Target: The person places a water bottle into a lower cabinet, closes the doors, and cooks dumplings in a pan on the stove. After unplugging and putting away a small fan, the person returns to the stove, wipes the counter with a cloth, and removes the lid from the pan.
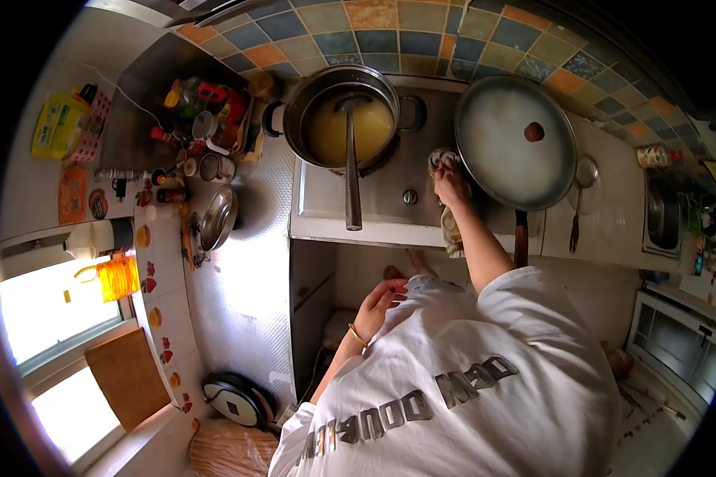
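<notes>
My right hand [450,184] is closed on a patterned cloth [452,230] on the stovetop, between the pot and the covered pan. Part of the cloth hangs over the stove's front edge. My left hand [380,305], with a bracelet on the wrist, is held in front of my shirt, fingers loosely bent and holding nothing. A steel pot [310,119] of yellowish liquid stands on the left burner, with a ladle [352,175] leaning in it. To the right is a pan with a steamed-over glass lid [493,135] and a dark knob.
A slotted spoon [585,171] lies right of the pan, before the sink [662,211]. Bottles and jars [215,119] crowd the left counter, near a metal bowl [219,216]. The pan's handle [521,238] sticks out past the stove's front edge.
</notes>
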Demonstrator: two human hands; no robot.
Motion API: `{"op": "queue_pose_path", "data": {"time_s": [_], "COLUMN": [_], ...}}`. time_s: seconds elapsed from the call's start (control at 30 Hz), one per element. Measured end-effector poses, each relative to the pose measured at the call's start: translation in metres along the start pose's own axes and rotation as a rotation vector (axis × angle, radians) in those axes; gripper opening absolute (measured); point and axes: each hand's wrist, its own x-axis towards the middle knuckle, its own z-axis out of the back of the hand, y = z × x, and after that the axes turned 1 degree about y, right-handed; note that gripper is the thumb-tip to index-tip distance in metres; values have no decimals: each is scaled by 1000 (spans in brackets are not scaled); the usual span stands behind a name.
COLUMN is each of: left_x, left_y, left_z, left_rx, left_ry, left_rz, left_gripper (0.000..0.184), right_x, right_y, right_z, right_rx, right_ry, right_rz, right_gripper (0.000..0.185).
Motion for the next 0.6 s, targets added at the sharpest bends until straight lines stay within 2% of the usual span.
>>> {"op": "queue_pose_path", "data": {"time_s": [0.17,0.27,0.37,0.4,0.5,0.6], "left_x": [-5,-8,-13,-14,-18,-15], "left_y": [6,7,7,7,4,12], "left_z": [3,6,8,8,8,15], "left_rx": [1,-14,-33,-35,-27,-33], "left_ry": [6,-5,-40,-50,-75,-55], "left_rz": [-6,12,28,32,44,65], "left_gripper": [33,33,33,33,32,31], "right_x": [-23,-34,-61,-66,-89,-121], "right_y": [-3,-26,7,-1,-40,-50], "right_z": [12,2,44,39,14,10], "right_rx": [53,-217,0,-7,-154,38], "right_ry": [-8,-15,61,4,-459,-414], "right_rz": [-168,73,-368,-403,-188,-271], "right_gripper": [40,41,40,33,25,24]}}
